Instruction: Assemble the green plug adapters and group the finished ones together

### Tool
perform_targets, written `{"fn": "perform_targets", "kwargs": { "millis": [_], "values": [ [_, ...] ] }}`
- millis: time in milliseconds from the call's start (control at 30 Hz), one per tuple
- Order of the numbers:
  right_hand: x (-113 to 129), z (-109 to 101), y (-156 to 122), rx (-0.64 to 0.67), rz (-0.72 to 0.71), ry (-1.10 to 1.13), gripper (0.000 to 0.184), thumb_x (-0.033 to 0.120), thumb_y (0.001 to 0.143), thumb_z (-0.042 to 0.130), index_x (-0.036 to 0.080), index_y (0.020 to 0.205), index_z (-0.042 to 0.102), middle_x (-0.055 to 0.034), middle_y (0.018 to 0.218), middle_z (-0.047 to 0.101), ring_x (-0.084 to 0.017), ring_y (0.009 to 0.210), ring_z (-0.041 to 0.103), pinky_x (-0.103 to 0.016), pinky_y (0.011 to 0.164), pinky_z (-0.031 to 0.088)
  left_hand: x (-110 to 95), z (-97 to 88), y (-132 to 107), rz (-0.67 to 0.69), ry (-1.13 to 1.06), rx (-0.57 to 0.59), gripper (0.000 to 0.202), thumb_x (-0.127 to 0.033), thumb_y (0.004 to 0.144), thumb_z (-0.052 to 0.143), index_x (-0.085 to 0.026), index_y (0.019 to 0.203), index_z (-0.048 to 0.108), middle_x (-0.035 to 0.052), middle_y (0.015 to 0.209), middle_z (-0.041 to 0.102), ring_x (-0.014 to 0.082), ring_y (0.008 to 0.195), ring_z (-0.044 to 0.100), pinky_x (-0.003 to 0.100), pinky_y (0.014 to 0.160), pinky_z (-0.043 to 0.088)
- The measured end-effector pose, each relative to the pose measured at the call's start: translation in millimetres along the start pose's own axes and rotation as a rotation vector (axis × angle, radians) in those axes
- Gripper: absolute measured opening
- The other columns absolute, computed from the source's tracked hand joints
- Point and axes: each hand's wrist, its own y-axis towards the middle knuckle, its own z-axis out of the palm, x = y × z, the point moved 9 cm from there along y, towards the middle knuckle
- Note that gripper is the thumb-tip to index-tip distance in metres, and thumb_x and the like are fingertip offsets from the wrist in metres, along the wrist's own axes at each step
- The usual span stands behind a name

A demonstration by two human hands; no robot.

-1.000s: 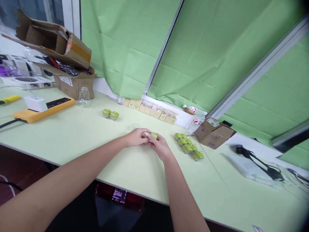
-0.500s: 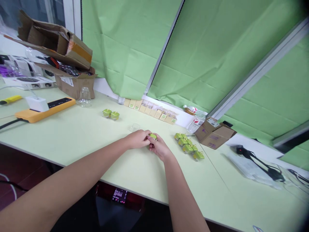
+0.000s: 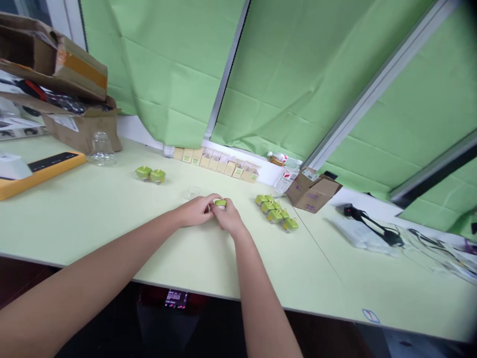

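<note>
"So, where is the small green-lidded box?"

"Between the two hands, over the middle of the pale desk; I can't tell whether its base touches the top."

"And how does each grip stand?"

"The right hand has its fingers closed on the box, thumb in front. The left hand bends its fingertips up to the box's left side; they overlap there, so I can't tell how firmly that grip pinches."

"What lies nearest?"

"A clear plastic container, just beyond the left hand. Farther left sits a pair of lidded boxes, side by side, and off to the right a bunched cluster of the same kind."

"Past those?"

"A row of tan cartons below the green curtains. A cardboard box stands beyond the cluster; a clear jar and an orange power strip are at the left."
</note>
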Motion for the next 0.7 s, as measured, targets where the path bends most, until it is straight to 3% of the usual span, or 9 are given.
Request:
{"fn": "perform_targets", "kwargs": {
  "millis": [100, 200, 500, 700],
  "values": [
    [15.1, -4.7, -13.2, -0.129, -0.001, -0.286, 0.031, 0.04, 0.082, 0.057, 0.022, 0.105, 0.046, -0.0069, 0.09, 0.064, -0.024, 0.083, 0.063, -0.035, 0.07, 0.048, -5.5, 4.5, 0.9, 0.048, -0.02, 0.033, 0.058, -0.016, 0.079, 0.052, -0.023, 0.136, 0.047, 0.0032, 0.096, 0.07, 0.0177, 0.078, 0.064, 0.026, 0.069, 0.046],
    [24.5, -2.9, -27.8, -0.192, 0.047, -0.359, 0.029, 0.036, 0.086, 0.048, 0.021, 0.11, 0.042, -0.0109, 0.095, 0.066, -0.029, 0.088, 0.065, -0.038, 0.071, 0.049, -11.3, 5.9, 0.3, 0.08, -0.035, 0.051, 0.058, -0.015, 0.078, 0.053, -0.023, 0.135, 0.047, 0.0047, 0.107, 0.069, 0.0194, 0.089, 0.065, 0.027, 0.074, 0.047],
    [19.0, -1.7, -33.5, -0.152, 0.062, -0.391, 0.03, 0.038, 0.088, 0.044, 0.02, 0.112, 0.04, -0.014, 0.101, 0.067, -0.031, 0.095, 0.066, -0.04, 0.075, 0.05, -7.1, 11.9, 1.5, 0.094, -0.016, 0.069, 0.061, -0.011, 0.077, 0.049, -0.025, 0.136, 0.049, 0.0054, 0.119, 0.067, 0.0204, 0.097, 0.065, 0.029, 0.082, 0.049],
    [17.3, 2.1, -33.7, -0.118, 0.053, -0.35, 0.032, 0.044, 0.088, 0.045, 0.022, 0.111, 0.041, -0.0121, 0.101, 0.067, -0.03, 0.094, 0.066, -0.039, 0.074, 0.05, -1.3, 8.4, 0.9, 0.076, -0.016, 0.063, 0.063, -0.008, 0.073, 0.048, -0.024, 0.134, 0.052, 0.0043, 0.109, 0.07, 0.0189, 0.089, 0.065, 0.028, 0.077, 0.049]
  ]
}}
